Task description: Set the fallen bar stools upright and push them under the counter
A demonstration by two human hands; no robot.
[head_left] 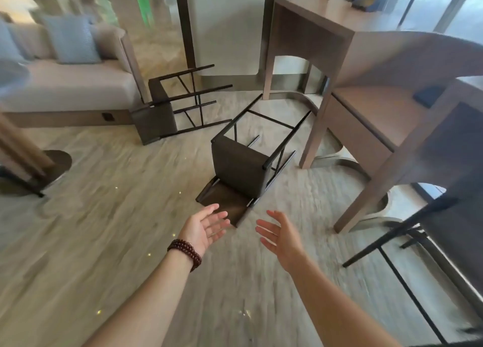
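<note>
Both hands, left (206, 227) and right (278, 233), spread empty near the nearest fallen stool (239, 168).

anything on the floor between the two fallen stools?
No. In the head view the stretch between the near stool and the far stool by the sofa is bare floor.

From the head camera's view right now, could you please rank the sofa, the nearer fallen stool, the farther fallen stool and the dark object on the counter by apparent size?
1. sofa, largest though cut off at the left edge
2. nearer fallen stool and farther fallen stool: not ranked apart; the nearer looks bigger, likely from closeness
3. dark object on the counter, smallest
</note>
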